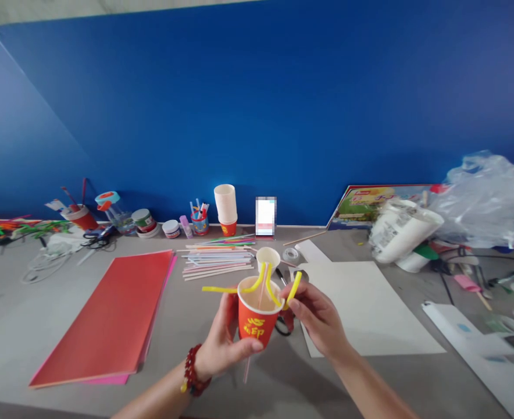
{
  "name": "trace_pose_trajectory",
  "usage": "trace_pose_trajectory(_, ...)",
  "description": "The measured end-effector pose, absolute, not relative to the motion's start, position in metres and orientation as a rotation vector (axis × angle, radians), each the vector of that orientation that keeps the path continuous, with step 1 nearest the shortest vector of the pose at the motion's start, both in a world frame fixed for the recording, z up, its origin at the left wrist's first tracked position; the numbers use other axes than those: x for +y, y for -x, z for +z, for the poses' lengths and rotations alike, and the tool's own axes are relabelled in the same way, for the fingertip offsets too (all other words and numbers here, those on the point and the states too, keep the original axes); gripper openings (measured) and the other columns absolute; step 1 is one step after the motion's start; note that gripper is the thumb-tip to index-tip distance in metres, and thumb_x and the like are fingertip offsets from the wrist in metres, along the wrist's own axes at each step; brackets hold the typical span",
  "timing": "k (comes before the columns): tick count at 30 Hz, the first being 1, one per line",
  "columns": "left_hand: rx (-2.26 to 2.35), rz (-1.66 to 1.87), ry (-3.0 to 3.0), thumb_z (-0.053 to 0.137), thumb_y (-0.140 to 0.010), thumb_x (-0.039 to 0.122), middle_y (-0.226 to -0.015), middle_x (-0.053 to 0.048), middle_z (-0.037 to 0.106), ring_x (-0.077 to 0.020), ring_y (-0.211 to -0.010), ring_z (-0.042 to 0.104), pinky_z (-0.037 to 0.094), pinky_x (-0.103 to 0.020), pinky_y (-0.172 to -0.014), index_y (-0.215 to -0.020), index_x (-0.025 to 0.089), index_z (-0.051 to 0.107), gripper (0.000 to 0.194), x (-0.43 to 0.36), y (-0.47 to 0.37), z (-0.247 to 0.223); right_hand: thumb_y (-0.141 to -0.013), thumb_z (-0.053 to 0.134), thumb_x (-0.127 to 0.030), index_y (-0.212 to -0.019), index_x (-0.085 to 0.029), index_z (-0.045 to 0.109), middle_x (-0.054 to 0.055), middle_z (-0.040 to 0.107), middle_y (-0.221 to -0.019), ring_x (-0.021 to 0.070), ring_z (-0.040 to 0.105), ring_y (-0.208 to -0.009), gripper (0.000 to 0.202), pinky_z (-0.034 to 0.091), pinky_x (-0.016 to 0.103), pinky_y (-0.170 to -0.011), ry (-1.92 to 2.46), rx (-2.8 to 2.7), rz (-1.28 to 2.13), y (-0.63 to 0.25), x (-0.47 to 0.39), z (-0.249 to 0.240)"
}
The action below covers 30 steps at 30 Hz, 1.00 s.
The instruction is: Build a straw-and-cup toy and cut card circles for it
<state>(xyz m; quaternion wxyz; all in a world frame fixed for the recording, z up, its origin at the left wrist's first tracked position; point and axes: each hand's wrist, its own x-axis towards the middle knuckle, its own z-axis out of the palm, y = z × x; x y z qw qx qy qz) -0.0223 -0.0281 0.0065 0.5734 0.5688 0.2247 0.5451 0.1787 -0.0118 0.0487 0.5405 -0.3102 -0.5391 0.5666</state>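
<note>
A red paper cup [257,326] with yellow lettering is held upright in my left hand [226,343], whose fingers wrap round its side and base. A yellow pipe cleaner or straw [220,289] reaches out over the left rim, and another yellow strip [295,288] bends over the right rim. Both meet at a pale straw [262,288] standing inside the cup; a thin straw end [246,369] shows below the base. My right hand [318,317] pinches the right yellow strip at the rim.
Behind the cup stands a white cup [268,259], with scissors partly hidden. Straws [217,261] lie left of it. Red sheets [109,314] are at left, white paper [366,308] at right. Stacked cups [225,203] and a phone [266,216] stand near the blue wall.
</note>
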Motion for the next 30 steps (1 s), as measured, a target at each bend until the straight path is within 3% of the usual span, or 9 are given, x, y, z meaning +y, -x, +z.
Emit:
trace_pose_trajectory(4,0.563,1.373,-1.220,0.069,-0.084,0.041,-0.130,-0.010,0.061,-0.0284,-0.115,0.060,0.049,-0.040,-0.098,-0.131,0.029,0.055,0.050,-0.027,0.026,0.002,-0.090,0.064,-0.041,-0.091,-0.020,0.066,0.000,0.059,-0.069,0.0104,0.057,-0.052,0.022,0.050,0.020,-0.046,0.700,-1.279,1.352,-0.179,-0.012,0.049)
trace_pose_trajectory(6,0.618,1.486,-1.164,0.059,-0.091,0.037,-0.128,-0.008,0.062,-0.0252,-0.113,0.060,0.049,-0.037,-0.097,-0.125,0.029,0.061,0.034,-0.024,0.028,0.003,-0.090,0.064,-0.042,-0.092,-0.020,0.065,0.000,0.058,-0.069,0.0108,0.057,-0.052,0.022,0.051,0.021,-0.046,0.703,-1.286,1.351,-0.180,-0.013,0.048)
trace_pose_trajectory(10,0.679,1.619,-1.184,0.061,-0.091,0.026,-0.109,-0.007,0.065,-0.0220,-0.106,0.059,0.050,-0.034,-0.091,-0.103,0.025,0.072,0.017,-0.016,0.030,0.017,-0.090,0.063,-0.043,-0.091,-0.019,0.065,0.001,0.057,-0.071,0.0116,0.056,-0.054,0.024,0.052,0.022,-0.048,0.713,-1.315,1.342,-0.180,-0.013,0.047)
trace_pose_trajectory(20,0.568,1.424,-1.266,0.057,-0.092,0.026,-0.115,-0.009,0.057,-0.0273,-0.114,0.052,0.047,-0.039,-0.092,-0.094,0.022,0.068,0.012,-0.013,0.037,0.040,-0.094,0.057,-0.039,-0.089,-0.020,0.061,-0.001,0.054,-0.067,0.0121,0.055,-0.056,0.020,0.048,0.023,-0.053,0.731,-1.458,1.326,-0.187,-0.015,0.048)
trace_pose_trajectory(30,0.482,1.271,-1.226,0.062,-0.088,0.029,-0.097,-0.007,0.057,-0.0230,-0.097,0.055,0.045,-0.037,-0.089,-0.092,0.021,0.066,0.009,-0.010,0.038,0.055,-0.094,0.054,-0.036,-0.086,-0.021,0.060,-0.001,0.053,-0.068,0.0128,0.053,-0.054,0.018,0.045,0.024,-0.051,0.764,-1.521,1.229,-0.189,-0.018,0.045)
